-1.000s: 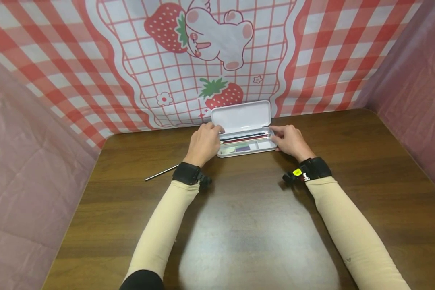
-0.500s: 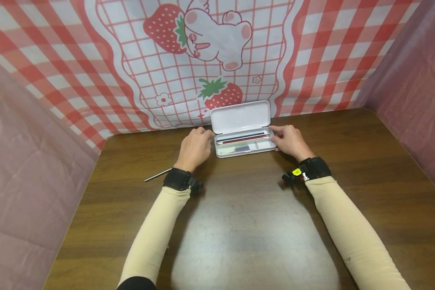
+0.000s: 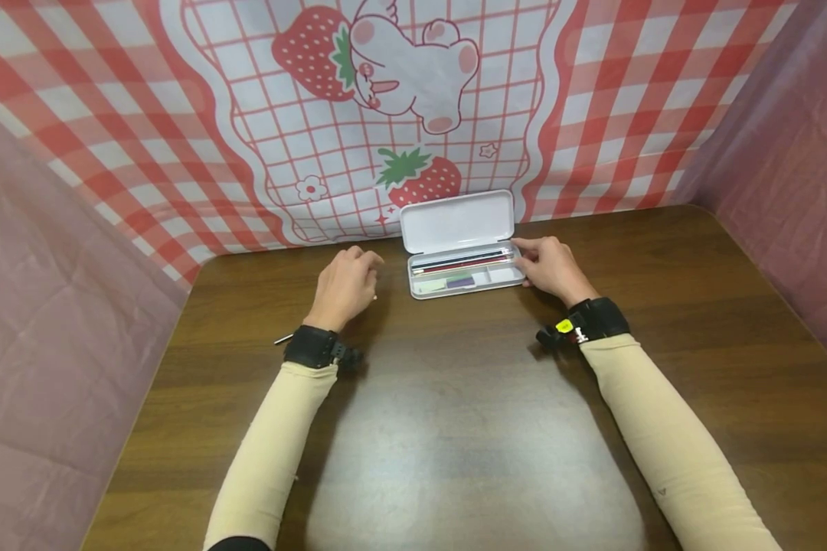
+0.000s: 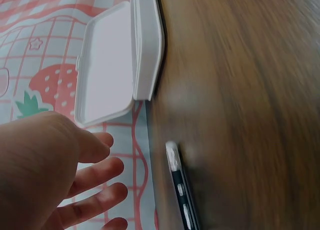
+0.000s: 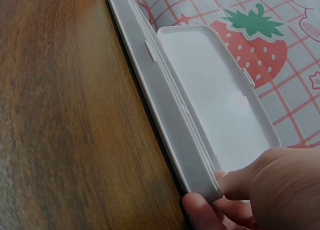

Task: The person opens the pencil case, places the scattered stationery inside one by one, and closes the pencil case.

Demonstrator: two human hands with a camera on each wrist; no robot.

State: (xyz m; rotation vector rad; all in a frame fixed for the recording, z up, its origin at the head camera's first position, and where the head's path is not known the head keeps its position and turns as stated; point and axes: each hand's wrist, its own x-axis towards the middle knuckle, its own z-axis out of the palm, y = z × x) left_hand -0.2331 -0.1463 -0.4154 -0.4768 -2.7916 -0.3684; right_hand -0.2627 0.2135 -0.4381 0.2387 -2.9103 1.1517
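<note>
A white pencil case (image 3: 459,291) lies at the back of the table, its lid (image 3: 458,220) raised against the cloth. Inside are dark and red pencils (image 3: 455,265), plus a purple, green and white block (image 3: 460,282) that looks like an eraser. My right hand (image 3: 553,266) grips the case's right end, thumb on top and fingers at the side in the right wrist view. My left hand (image 3: 344,287) hovers left of the case, holding nothing, its fingers (image 4: 97,177) loosely bent. A dark pencil with a pale end (image 4: 181,187) lies near it, mostly hidden by the wrist in the head view.
A red-and-white strawberry-print cloth (image 3: 303,145) hangs behind the wooden table (image 3: 469,428). Pink curtains (image 3: 62,321) stand on both sides. Wrist straps with cameras (image 3: 317,348) sit on both forearms.
My left hand has drawn away from the case's left end and moved left, over the loose pencil. The right hand keeps its grip, and the case stays in place.
</note>
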